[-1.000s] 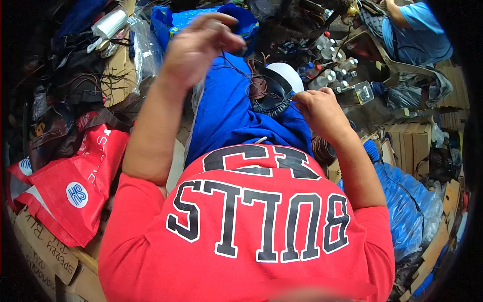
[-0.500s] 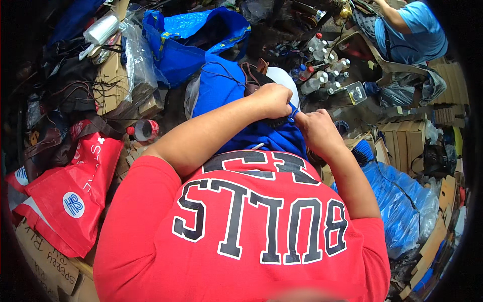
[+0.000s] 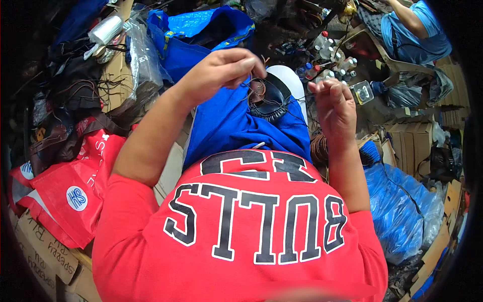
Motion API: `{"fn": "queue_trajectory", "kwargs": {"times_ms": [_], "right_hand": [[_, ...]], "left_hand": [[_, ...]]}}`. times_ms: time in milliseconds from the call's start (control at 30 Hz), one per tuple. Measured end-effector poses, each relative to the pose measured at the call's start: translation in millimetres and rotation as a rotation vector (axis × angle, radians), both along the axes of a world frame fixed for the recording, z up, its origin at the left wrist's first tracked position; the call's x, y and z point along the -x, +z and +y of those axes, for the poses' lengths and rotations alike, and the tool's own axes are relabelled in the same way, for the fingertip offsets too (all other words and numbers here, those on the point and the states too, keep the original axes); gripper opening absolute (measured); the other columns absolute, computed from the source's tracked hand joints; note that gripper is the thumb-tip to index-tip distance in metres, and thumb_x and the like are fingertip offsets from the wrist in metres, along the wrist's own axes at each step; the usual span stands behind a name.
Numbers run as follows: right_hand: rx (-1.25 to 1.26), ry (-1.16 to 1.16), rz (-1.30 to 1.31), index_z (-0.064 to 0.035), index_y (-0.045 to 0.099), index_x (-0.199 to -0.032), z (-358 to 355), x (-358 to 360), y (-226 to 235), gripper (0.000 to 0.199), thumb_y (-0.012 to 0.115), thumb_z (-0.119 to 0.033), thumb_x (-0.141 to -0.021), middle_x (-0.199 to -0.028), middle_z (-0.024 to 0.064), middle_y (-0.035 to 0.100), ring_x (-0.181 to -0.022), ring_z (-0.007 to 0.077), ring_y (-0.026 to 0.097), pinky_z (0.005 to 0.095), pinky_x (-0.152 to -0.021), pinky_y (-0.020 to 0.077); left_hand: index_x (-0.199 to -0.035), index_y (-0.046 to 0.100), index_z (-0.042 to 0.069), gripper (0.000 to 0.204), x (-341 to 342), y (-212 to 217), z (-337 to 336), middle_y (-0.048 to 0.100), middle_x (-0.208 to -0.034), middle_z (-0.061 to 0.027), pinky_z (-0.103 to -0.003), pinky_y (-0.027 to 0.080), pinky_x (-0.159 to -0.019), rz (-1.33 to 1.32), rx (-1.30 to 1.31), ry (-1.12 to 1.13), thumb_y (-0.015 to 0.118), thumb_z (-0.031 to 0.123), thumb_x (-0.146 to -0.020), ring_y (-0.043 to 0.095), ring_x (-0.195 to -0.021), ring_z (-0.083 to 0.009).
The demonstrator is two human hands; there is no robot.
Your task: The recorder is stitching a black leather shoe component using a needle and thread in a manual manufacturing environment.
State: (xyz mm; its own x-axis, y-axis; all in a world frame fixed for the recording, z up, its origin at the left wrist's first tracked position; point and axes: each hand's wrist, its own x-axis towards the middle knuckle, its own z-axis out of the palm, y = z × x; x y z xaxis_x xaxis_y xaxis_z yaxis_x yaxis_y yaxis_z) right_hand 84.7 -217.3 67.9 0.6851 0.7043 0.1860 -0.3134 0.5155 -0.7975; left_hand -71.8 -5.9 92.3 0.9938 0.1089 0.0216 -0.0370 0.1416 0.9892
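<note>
A dark leather shoe (image 3: 274, 100) with a gathered, stitched edge rests on my lap, against the blue shorts (image 3: 221, 118). Brown leather (image 3: 257, 89) shows at its left side. Above and left of the shoe is my left hand (image 3: 226, 70), its fingers curled in a pinch on a thin dark thread. To the shoe's right, my right hand (image 3: 334, 103) is raised with the fingers closed, and a dark thread runs toward it from the shoe. Neither hand touches the shoe. The thread ends inside the fingers are hidden.
A blue bag (image 3: 196, 38) stands open ahead. Several plastic bottles (image 3: 324, 50) are at the far right, near a person in a blue shirt (image 3: 415, 35). A red bag (image 3: 75, 186) lies to my left; blue plastic wrapping (image 3: 392, 201) and cardboard (image 3: 410, 143) are at right.
My hands were close together over the shoe. Both have moved apart and upward, the left one to the left and the right one to the right, uncovering the shoe.
</note>
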Motion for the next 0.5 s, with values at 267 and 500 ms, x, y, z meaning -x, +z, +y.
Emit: {"fn": "queue_trajectory", "kwargs": {"times_ms": [267, 500], "right_hand": [[0.675, 0.429, -0.676, -0.0018, 0.063, -0.096, -36.1, -8.0, 6.6, 0.016, 0.059, -0.015, -0.087, -0.075, 0.0042, 0.058, -0.071, 0.0140, 0.054, 0.0267, -0.070, 0.0439], [1.373, -0.165, -1.034, -0.0063, 0.064, -0.108, -205.6, -130.8, -9.6, 0.024, 0.057, -0.012, -0.086, -0.082, 0.0063, 0.064, -0.071, 0.0099, 0.055, 0.0245, -0.067, 0.0441]], "left_hand": [[-0.075, 0.058, 0.002, 0.016, 67.3, -8.4, 28.4, 0.052, -0.070, -0.0123, -0.036, 0.044, -0.060, -0.003, -1.293, 0.188, 0.070, 0.013, -0.073, 0.053, -0.068, -0.0300], [-0.092, 0.064, 0.004, 0.024, 225.0, 84.1, 205.2, 0.063, -0.089, -0.0116, -0.033, 0.047, -0.074, 0.480, -1.786, 0.984, 0.064, 0.026, -0.083, 0.061, -0.083, -0.0261]]}}
